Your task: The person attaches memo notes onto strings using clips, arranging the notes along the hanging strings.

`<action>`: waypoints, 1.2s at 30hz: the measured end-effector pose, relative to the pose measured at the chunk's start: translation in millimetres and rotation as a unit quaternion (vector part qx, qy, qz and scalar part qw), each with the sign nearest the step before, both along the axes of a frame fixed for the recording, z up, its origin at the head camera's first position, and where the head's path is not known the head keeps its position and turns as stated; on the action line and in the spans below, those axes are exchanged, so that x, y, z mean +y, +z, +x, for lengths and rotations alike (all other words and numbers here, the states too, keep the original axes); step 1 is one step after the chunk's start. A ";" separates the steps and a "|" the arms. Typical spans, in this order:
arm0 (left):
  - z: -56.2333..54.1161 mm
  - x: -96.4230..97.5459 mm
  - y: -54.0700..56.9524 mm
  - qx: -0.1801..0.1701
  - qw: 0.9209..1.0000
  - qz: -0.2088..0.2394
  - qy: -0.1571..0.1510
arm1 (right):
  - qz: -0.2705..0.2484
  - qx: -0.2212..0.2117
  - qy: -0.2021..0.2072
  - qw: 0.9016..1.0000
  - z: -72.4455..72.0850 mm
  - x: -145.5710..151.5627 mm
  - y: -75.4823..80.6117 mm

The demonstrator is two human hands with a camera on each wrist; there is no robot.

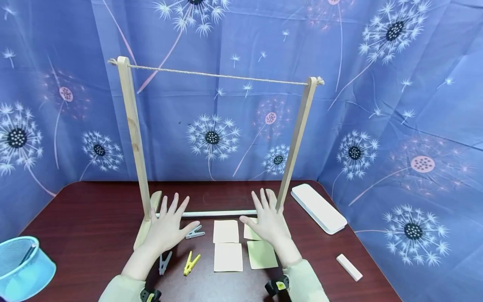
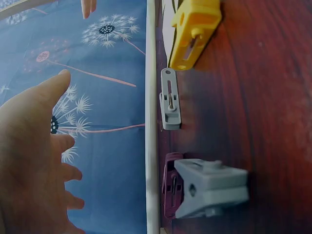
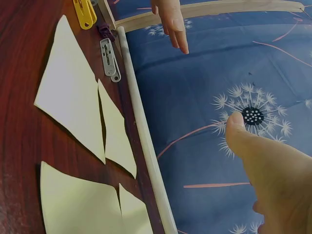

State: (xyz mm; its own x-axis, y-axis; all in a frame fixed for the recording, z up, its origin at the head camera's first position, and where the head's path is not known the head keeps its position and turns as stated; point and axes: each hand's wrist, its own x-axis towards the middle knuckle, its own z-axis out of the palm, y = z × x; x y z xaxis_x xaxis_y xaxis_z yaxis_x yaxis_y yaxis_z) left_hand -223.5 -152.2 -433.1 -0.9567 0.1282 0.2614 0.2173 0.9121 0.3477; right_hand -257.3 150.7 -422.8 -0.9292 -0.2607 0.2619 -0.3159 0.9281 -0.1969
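Note:
My left hand (image 1: 166, 228) is held palm down with fingers spread, holding nothing, above the left foot of a wooden frame (image 1: 136, 142). My right hand (image 1: 269, 224) is likewise spread and holds nothing, over the frame's right side. Near the left hand lie a yellow clothespin (image 1: 191, 263), a grey clothespin (image 1: 164, 263) and another grey clothespin (image 1: 195, 232). A purple clothespin (image 2: 173, 187) appears in the left wrist view; the left hand hides it in the head view. Several pale yellow paper squares (image 1: 228, 257) lie between the hands, one partly covered by the right hand.
A twine rope (image 1: 219, 76) spans the tops of the frame's posts, and a white bar (image 1: 219, 213) joins its base. A blue mesh basket (image 1: 26, 268) stands at left. On the right are a white case (image 1: 318, 208) and a small white block (image 1: 349, 267).

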 end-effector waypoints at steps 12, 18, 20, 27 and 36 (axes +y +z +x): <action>-4.0 1.7 2.6 0.024 1.000 0.016 0.008 | -0.024 -0.004 0.001 1.000 -4.3 0.1 -2.5; -8.2 -0.3 8.0 0.053 0.998 0.023 0.015 | -0.060 0.009 0.014 0.998 -7.3 -2.3 -3.4; -9.8 -1.8 10.3 0.053 0.998 0.028 0.013 | -0.081 0.009 0.021 0.996 -7.7 -4.2 -3.3; -14.6 -8.0 13.1 0.018 0.999 0.050 -0.013 | -0.122 0.037 0.049 0.991 -11.5 -16.3 -5.3; -15.7 -20.5 5.6 -0.007 0.992 0.095 -0.082 | -0.193 -0.017 0.097 0.976 -19.7 -27.7 -17.5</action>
